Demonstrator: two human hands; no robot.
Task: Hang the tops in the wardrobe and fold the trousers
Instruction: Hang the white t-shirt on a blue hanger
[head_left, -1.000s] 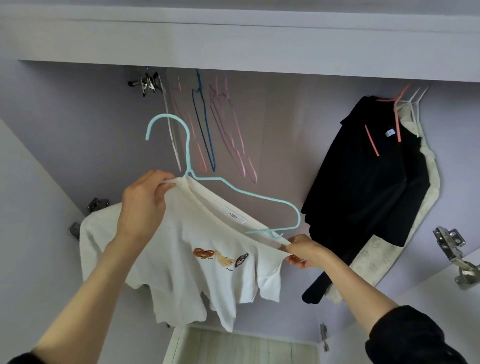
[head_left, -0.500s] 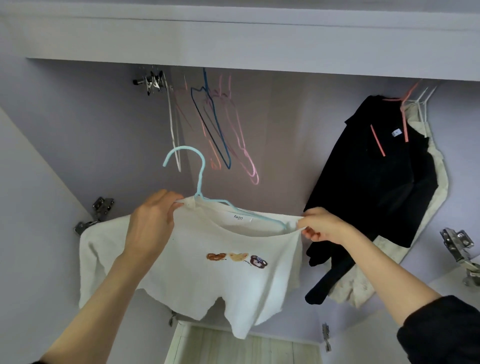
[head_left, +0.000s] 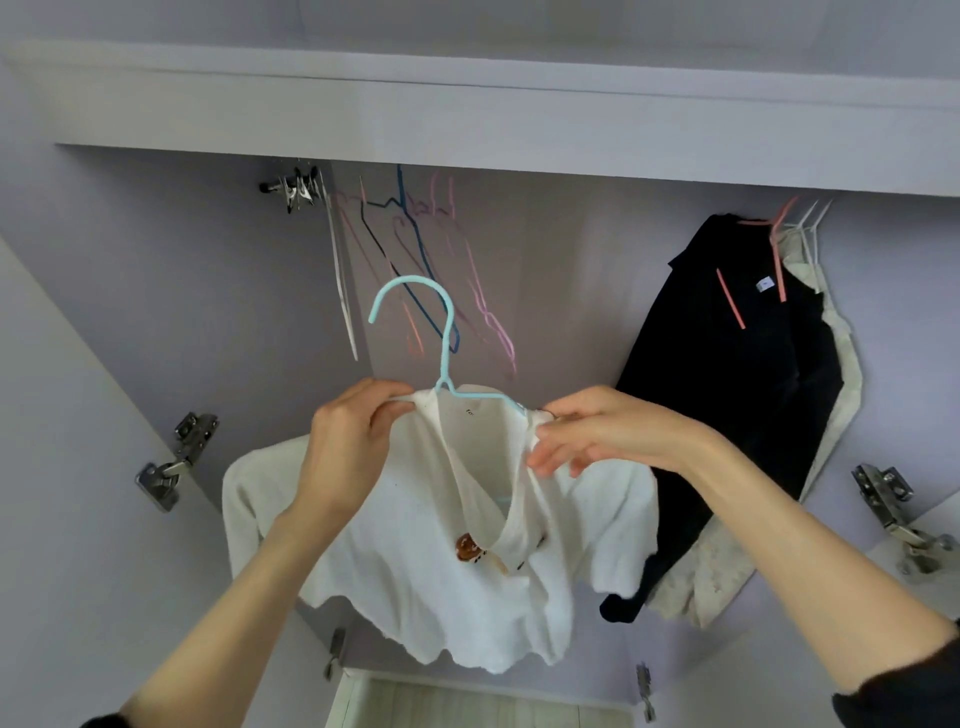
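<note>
A white top (head_left: 415, 561) with a small printed motif hangs on a light blue hanger (head_left: 441, 332), held up in front of the open wardrobe. My left hand (head_left: 353, 441) grips the top's left shoulder and the hanger arm under it. My right hand (head_left: 597, 431) pinches the right side of the collar against the hanger. The hanger's hook points up and left, below the rail. The front of the collar sags into a deep V. No trousers are in view.
Several empty wire hangers (head_left: 415, 270) dangle from the rail at the centre left. A black top (head_left: 737, 395) over a pale garment (head_left: 831, 415) hangs at the right. Metal door hinges (head_left: 176, 462) stick out on both sides. The wardrobe's top panel (head_left: 467, 119) runs overhead.
My hands have come closer together, bunching the top's shoulders on the hanger. The hanger's hook now stands upright and more central. The collar has sagged down.
</note>
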